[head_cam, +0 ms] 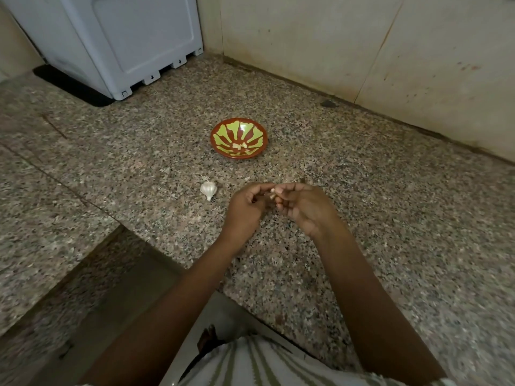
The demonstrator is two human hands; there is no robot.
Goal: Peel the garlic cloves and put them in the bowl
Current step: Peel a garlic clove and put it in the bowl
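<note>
On a speckled granite counter point(362, 218), the left hand point(245, 207) and right hand point(303, 207) together pinch one garlic clove point(272, 194), well short of the bowl point(220, 143). Papery skin may tear unevenly, or the clove could slip onto the counter.

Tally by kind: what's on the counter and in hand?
Bowl: 1
Garlic bulb: 1
Garlic clove, held by left hand and right hand: 1
White appliance: 1
Total: 4
Peeled pieces in the bowl: too small to count.
</note>
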